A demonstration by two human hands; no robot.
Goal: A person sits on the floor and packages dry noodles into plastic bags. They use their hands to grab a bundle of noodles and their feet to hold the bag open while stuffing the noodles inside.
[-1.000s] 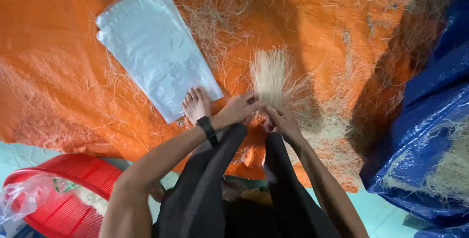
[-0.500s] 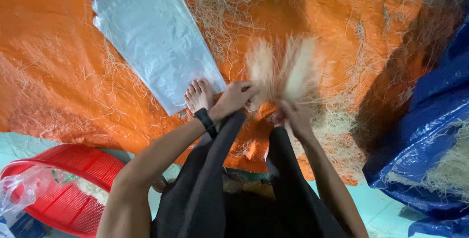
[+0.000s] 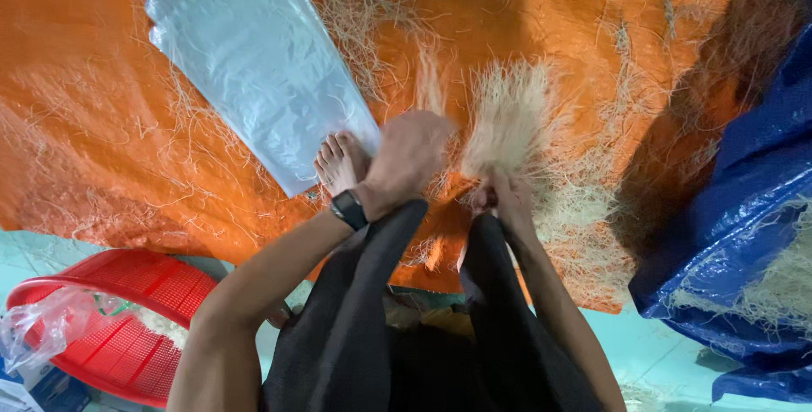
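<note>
My right hand (image 3: 506, 200) grips the base of a pale straw-coloured fibre bundle (image 3: 507, 120) that fans upward over the orange tarp (image 3: 101, 124). My left hand (image 3: 412, 151), with a black watch on the wrist, is beside the bundle and pulls a thin tuft of the same fibres (image 3: 430, 82) away from it. Both hands are above my knees in dark trousers. My bare foot (image 3: 341, 162) rests on the corner of a stack of clear plastic bags (image 3: 262, 65).
Loose fibres are strewn over the orange tarp. A red mesh basket (image 3: 127, 327) with a crumpled clear bag in it sits at lower left. A blue tarp (image 3: 744, 234) holding more fibres lies at the right.
The two hands have moved apart a little: the left hand has lifted up and left with a thin tuft, while the right keeps the main bundle.
</note>
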